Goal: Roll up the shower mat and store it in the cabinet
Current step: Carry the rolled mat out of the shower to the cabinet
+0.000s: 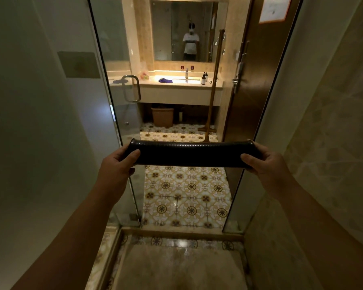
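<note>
The black shower mat [190, 154] is rolled into a tight horizontal tube, held out in front of me at chest height. My left hand [118, 164] grips its left end and my right hand [264, 162] grips its right end. The roll spans the shower doorway, above the patterned floor tiles. Straight ahead stands the sink counter [179, 93] with an open space beneath it; no cabinet door shows from here.
The glass shower door [122, 114] stands open at left, its handle [132, 88] near the counter. A wooden door [252, 80] is on the right. A mop [213, 91] leans beside the counter and a bin [162, 117] sits under it. A raised threshold [182, 233] crosses the floor.
</note>
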The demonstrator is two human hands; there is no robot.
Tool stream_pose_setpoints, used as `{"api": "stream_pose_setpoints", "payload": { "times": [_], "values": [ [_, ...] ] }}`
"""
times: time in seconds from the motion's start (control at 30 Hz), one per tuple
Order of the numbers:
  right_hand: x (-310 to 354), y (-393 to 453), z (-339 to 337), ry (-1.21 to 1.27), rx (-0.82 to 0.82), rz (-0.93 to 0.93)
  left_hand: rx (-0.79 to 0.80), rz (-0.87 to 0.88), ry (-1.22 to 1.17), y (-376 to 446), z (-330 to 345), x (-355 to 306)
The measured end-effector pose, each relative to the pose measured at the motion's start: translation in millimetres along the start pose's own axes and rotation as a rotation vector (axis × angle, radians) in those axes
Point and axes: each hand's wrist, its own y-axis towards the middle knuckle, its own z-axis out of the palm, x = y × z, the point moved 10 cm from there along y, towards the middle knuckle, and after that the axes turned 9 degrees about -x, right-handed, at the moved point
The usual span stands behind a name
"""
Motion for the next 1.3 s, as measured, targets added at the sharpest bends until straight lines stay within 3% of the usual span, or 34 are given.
{"api": "stream_pose_setpoints", "payload": {
  "times": [0.3,0.7,0.93,1.3],
  "values": [
    [-46,57,33,0.020,0.007,0.076,-0.044,-0.061,0.001,67,-2,44],
    [-114,216,105,-0.047,-0.071,0.126,-0.025,-0.066,0.125,271,10,94],
    [-155,309,124,-0.028,-0.095,0.181,0.014,-0.061,0.164,364,46,128],
    [-213,486,141,-0.056,0.031,0.191,-0.036,-0.071,0.242,511,123,181]
  ]
}}
